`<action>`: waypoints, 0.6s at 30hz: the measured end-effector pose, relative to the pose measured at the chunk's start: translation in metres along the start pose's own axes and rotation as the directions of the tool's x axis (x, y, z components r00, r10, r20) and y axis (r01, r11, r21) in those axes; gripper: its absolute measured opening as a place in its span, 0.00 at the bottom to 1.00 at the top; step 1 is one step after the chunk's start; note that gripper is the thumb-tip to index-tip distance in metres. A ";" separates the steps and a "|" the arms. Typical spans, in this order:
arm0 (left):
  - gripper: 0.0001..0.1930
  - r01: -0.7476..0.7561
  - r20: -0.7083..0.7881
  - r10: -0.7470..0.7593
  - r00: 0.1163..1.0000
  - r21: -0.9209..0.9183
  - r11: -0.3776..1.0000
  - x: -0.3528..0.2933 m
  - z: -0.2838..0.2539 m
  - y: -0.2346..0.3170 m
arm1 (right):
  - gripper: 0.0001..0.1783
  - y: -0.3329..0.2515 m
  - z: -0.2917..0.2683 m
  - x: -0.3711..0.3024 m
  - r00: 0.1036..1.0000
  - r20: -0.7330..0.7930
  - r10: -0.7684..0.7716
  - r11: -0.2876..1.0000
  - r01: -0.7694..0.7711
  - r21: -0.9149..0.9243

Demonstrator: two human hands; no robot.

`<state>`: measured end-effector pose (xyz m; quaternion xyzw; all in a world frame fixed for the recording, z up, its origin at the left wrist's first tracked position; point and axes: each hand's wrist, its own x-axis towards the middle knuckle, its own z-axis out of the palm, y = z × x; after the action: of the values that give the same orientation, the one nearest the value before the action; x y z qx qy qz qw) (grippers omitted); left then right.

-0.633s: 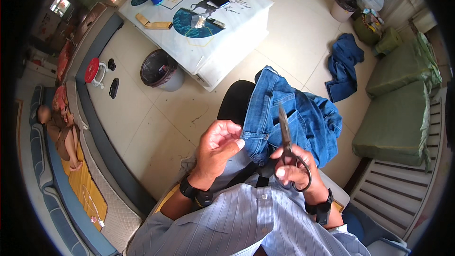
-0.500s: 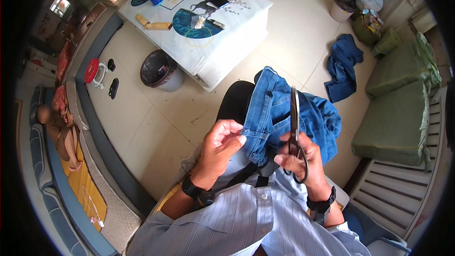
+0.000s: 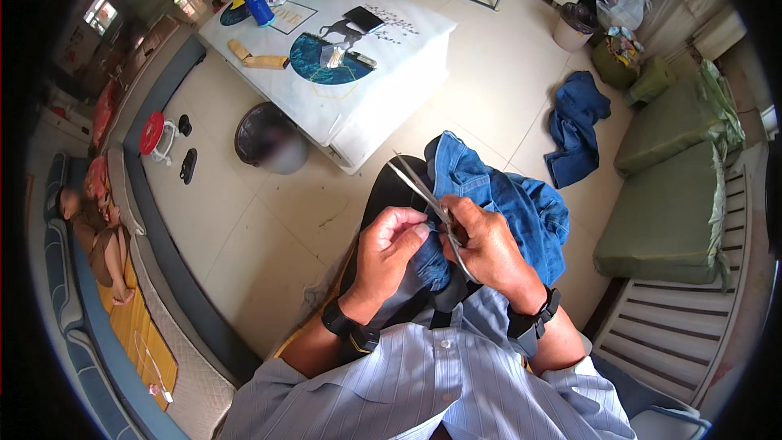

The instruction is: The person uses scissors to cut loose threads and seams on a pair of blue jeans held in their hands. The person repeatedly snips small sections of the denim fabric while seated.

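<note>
dark script (image 3: 395, 23) on white table (image 3: 411, 53), left hand (image 3: 385, 253) clamped on jeans (image 3: 529, 224), right hand (image 3: 493, 253) tight around scissors (image 3: 441, 209)

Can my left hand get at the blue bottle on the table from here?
Probably not: your left hand is at the jeans, and the bottle is toward the far end of the table, with floor between.

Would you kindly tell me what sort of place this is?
Most likely a home's living room: it has a long sofa, a coffee table and a slatted seat with green cushions.
</note>
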<state>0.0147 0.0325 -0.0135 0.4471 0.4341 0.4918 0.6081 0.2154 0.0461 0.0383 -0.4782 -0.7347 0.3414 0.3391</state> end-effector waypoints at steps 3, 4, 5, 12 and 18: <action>0.12 -0.003 0.046 0.005 0.999 -0.057 0.998 -0.006 0.007 0.009 | 0.27 0.010 0.001 0.000 0.999 -0.020 0.041 0.998 -0.040 0.047; 0.13 -0.031 0.037 0.032 0.999 -0.021 0.999 -0.007 0.009 0.008 | 0.27 0.009 -0.001 0.000 0.998 -0.008 0.065 0.995 -0.064 0.077; 0.13 -0.059 0.028 0.059 0.998 0.014 0.998 -0.009 0.010 0.006 | 0.26 0.005 -0.004 0.001 0.996 0.006 0.088 0.990 -0.088 0.106; 0.13 -0.291 0.038 0.299 0.954 0.376 0.880 -0.011 0.009 0.008 | 0.21 -0.016 -0.020 0.016 0.988 0.114 0.107 0.956 -0.134 0.262; 0.07 -0.326 0.031 0.348 0.937 0.436 0.839 -0.007 0.009 0.014 | 0.19 -0.018 -0.025 0.031 0.976 0.194 0.099 0.918 -0.164 0.361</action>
<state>0.0199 0.0256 0.0027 0.6284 0.4620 0.4925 0.3862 0.2179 0.0742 0.0724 -0.4219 -0.6486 0.5372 0.3359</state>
